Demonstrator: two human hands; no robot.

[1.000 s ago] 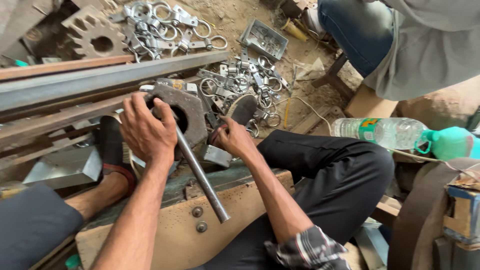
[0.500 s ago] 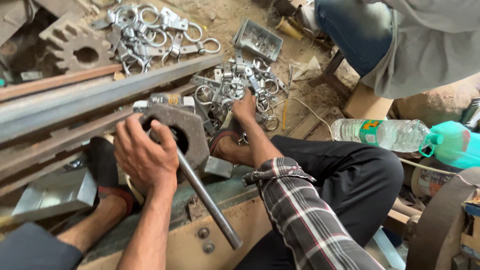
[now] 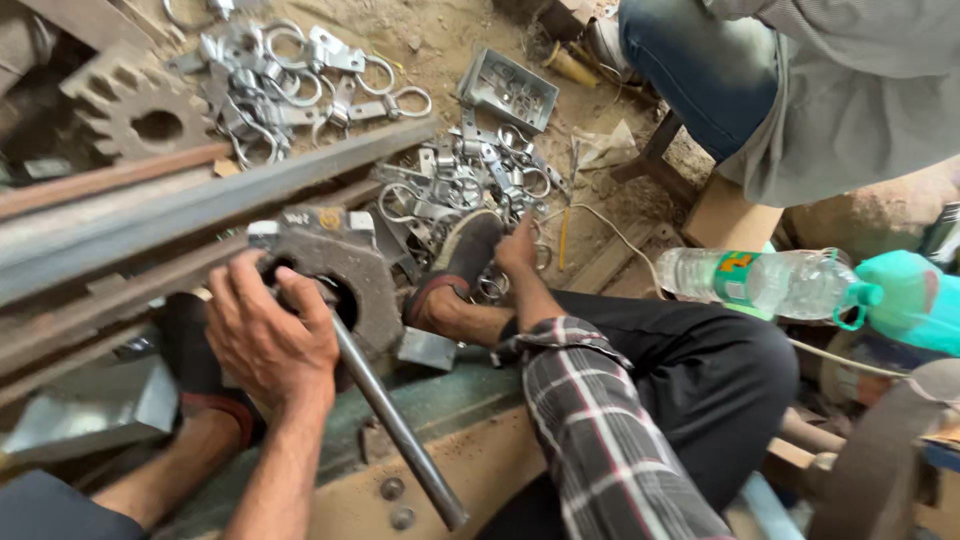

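Note:
My left hand (image 3: 265, 335) is closed over the upper end of a long steel bar (image 3: 400, 430), where the bar enters a heavy rusty metal block (image 3: 365, 275) with a round hole. My right hand (image 3: 515, 248), in a plaid sleeve, reaches forward past my dark shoe (image 3: 465, 255). It touches a pile of shiny ring clamps (image 3: 460, 185) on the dirt floor. The fingertips are down among the rings, so I cannot see whether they hold one.
Long rusty steel channels (image 3: 200, 200) lie across the left. A toothed gear (image 3: 135, 115) and a second heap of ring clamps (image 3: 270, 80) sit behind them. A small metal tray (image 3: 505, 90), a plastic bottle (image 3: 760, 280) and another seated person (image 3: 800, 80) are at the right.
My right hand has moved forward from beside the block into the pile of ring clamps. My left hand stays on the bar's upper end.

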